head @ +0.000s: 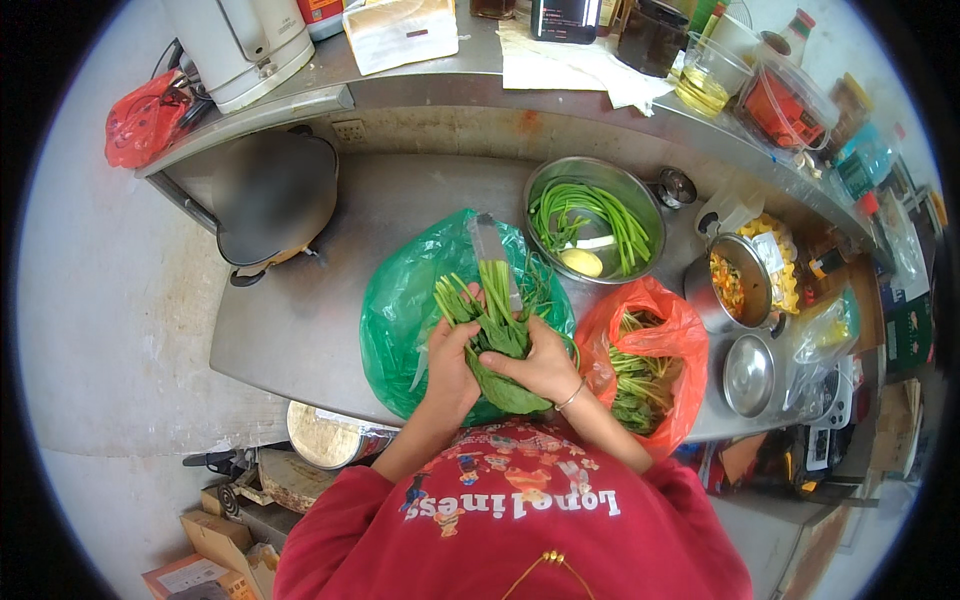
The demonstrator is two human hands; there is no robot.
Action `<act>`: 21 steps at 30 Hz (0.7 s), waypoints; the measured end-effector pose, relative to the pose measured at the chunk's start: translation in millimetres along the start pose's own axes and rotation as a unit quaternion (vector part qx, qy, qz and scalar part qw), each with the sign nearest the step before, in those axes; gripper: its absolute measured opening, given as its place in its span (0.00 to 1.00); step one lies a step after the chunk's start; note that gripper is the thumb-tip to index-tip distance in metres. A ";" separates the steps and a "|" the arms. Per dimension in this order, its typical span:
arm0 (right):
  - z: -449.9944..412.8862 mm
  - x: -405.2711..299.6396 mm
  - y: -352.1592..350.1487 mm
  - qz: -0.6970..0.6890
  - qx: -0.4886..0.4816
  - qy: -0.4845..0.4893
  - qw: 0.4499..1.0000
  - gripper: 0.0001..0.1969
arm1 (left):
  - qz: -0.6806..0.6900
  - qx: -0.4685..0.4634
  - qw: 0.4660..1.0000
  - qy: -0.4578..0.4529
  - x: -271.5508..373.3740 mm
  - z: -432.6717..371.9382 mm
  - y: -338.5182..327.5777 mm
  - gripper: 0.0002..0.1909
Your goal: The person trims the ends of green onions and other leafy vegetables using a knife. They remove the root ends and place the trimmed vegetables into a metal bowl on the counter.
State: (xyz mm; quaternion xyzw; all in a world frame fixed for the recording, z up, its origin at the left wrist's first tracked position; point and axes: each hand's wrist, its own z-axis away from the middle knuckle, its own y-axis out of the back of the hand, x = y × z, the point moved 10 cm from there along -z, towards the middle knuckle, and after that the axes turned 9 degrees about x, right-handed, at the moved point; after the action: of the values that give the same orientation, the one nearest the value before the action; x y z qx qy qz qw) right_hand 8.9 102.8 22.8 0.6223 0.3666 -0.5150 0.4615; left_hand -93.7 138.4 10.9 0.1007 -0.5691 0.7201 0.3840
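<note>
A bunch of leafy greens (501, 334), probably spinach, is held between both hands, its pale cut stems pointing away from me and its leaves hanging toward my shirt. My left hand (452, 367) grips the left side of the bunch. On the other side, my right hand (541, 361) holds it with the thumb across the leaves. Beneath lies a spread green plastic bag (397, 322) with some thin green scraps. A flat metal blade (489, 244), apparently a knife, rests on the bag behind the stems. More greens (637, 375) fill a red plastic bag (686, 345) to my right.
A steel basin (656, 225) holds scallions (600, 206) and a peeled potato (581, 262). Rightward are a pot of chopped food (726, 289), a metal lid (748, 375) and an egg tray (784, 262). A wok (277, 199) stands left. Jars and an electric kettle (244, 49) line the shelf.
</note>
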 end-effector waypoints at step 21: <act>8.8 -10.5 -10.1 0.122 -0.059 0.062 0.989 0.20 | -0.051 0.057 0.993 -0.091 -3.4 5.1 11.5 0.15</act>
State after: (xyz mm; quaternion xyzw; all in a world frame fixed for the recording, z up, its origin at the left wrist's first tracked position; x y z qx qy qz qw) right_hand -5.3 97.7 30.8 0.6649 0.3451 -0.3928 0.5334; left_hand -100.6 131.7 2.0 0.2161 -0.5536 0.7189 0.3607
